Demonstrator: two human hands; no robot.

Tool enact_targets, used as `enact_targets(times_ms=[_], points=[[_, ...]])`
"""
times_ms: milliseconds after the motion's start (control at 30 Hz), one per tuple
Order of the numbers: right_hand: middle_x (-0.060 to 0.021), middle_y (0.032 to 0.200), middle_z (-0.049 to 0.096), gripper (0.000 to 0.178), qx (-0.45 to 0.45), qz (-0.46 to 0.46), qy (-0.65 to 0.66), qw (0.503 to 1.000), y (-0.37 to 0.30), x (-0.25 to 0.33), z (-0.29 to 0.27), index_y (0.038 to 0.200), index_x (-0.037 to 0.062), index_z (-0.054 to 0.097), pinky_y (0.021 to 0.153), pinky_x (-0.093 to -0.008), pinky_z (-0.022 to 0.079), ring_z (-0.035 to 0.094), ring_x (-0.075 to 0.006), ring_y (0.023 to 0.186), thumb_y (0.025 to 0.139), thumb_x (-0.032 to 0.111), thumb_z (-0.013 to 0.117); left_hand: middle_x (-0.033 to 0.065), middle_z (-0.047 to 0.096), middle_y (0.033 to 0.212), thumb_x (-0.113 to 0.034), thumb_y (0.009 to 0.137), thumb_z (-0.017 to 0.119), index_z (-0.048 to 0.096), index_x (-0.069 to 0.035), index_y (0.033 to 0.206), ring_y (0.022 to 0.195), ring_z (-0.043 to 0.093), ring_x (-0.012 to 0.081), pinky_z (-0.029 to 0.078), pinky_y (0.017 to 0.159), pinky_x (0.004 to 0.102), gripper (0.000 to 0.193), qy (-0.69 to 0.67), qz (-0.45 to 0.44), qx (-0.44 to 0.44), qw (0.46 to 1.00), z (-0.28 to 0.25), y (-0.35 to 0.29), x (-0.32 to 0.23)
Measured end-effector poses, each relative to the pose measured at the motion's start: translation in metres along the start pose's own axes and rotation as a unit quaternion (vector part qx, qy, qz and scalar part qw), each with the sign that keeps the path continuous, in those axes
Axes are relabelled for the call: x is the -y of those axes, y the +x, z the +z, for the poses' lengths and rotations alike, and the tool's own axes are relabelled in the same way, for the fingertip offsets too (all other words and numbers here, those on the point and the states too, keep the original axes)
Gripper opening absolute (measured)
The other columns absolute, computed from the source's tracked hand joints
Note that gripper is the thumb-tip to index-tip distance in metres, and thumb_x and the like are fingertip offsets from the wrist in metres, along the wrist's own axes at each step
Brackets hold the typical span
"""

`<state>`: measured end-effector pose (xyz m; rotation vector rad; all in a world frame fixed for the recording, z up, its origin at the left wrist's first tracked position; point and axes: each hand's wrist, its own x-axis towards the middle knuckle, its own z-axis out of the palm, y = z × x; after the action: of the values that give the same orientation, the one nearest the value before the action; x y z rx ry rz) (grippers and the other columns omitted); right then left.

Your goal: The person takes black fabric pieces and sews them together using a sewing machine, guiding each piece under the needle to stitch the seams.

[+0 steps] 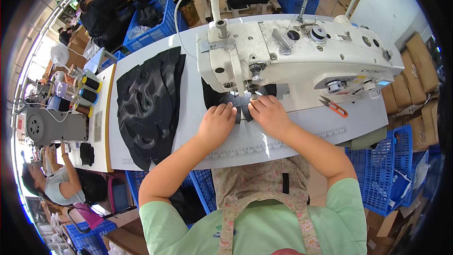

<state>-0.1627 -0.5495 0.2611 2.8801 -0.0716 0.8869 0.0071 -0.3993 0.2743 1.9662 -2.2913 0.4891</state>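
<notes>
A black fabric piece (pixel 245 112) lies under the presser foot of a white sewing machine (pixel 292 56), and parts of it show on both sides of the needle area. My left hand (pixel 217 123) grips its near edge on the left, fingers bent. Close beside it, my right hand (pixel 270 114) has its fingers closed on the same fabric, just below the presser foot. My fingers hide much of the fabric. On the tabletop to the left lies a stack of black cut pieces (pixel 147 101) with a shiny raised pattern.
Orange-handled thread snips (pixel 336 108) lie right of my right hand. A ruler scale (pixel 264 148) runs along the table's near edge. Blue crates (pixel 384 170) stand at the right, beside cardboard boxes (pixel 422 63). Thread cones (pixel 89 95) and a seated co-worker (pixel 61 182) are at the left.
</notes>
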Motion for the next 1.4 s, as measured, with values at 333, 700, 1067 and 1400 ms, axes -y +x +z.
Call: enact_targets(times_ms=[333,700,1067,1400], points=[[-0.0071,0.101,0.062,0.022,0.017,0.015,0.013,1.000,0.001,0.001,-0.002,0.091,0.0026,0.064,0.081,-0.0320,0.043,0.055,-0.0203,0.094,0.073,0.013,0.060,0.0127,0.062,0.120,-0.013,0.074,0.061,0.064,-0.001,0.111,0.107,0.059,0.0247,0.047,0.086,0.0361,0.039,-0.029,-0.007,-0.001,1.000,0.003,0.003,0.002],[-0.0077,0.102,0.062,0.021,0.022,0.049,0.029,0.998,0.006,-0.005,0.006,0.091,0.0041,0.063,0.090,-0.0348,0.042,0.055,-0.0222,0.099,0.073,0.013,0.059,0.0120,0.064,0.115,-0.012,0.074,0.061,0.064,-0.001,0.105,0.103,0.060,0.0244,0.047,0.083,0.0376,0.033,-0.030,-0.046,0.007,0.998,0.004,0.016,0.006],[-0.0076,0.093,0.061,0.025,0.005,0.058,0.061,0.996,0.008,-0.007,0.006,0.096,0.0034,0.063,0.092,-0.0380,0.042,0.055,-0.0234,0.098,0.072,0.008,0.060,0.0105,0.064,0.107,-0.014,0.077,0.059,0.063,-0.001,0.098,0.095,0.060,0.0206,0.046,0.078,0.0328,0.025,-0.015,-0.027,-0.046,0.998,0.004,0.019,0.008],[-0.0072,0.099,0.062,0.015,-0.011,0.051,0.052,0.997,0.009,-0.008,0.008,0.086,0.0054,0.061,0.091,-0.0366,0.043,0.056,-0.0227,0.095,0.071,0.009,0.059,0.0109,0.065,0.112,-0.009,0.071,0.063,0.064,-0.002,0.103,0.103,0.060,0.0238,0.047,0.083,0.0367,0.033,-0.039,-0.048,-0.037,0.997,0.009,0.016,0.007]])
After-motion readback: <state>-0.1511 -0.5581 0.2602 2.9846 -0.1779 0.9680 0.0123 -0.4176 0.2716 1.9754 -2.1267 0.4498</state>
